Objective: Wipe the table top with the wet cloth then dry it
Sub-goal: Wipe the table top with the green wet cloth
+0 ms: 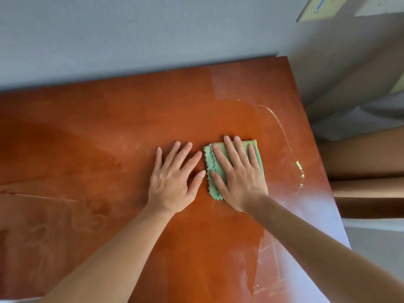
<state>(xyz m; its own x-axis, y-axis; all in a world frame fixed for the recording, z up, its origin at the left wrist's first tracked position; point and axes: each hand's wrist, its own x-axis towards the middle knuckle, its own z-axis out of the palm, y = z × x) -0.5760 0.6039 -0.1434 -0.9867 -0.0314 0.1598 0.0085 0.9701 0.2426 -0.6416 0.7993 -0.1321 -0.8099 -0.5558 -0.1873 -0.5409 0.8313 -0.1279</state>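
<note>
Seen from above, two bare forearms reach forward from the bottom edge over a glossy orange-brown table top [109, 127]. The left hand [172, 178] lies flat on the bare wood, fingers straight and spread, holding nothing; it probably steadies the person while leaning in. Just beside it, the right hand [238, 171] presses flat with straight fingers on a folded green cloth [257, 155], pinning it to the table so it can be pushed rather than gripped. The cloth sits right of the table's middle. It is pale green, folded into a small pad, with a wavy, scalloped edge showing on its left side. Past the hands, a shiny curved water line [282, 130] marks wet wood near the right edge. A grey wall [131, 29] stands behind the table.
</note>
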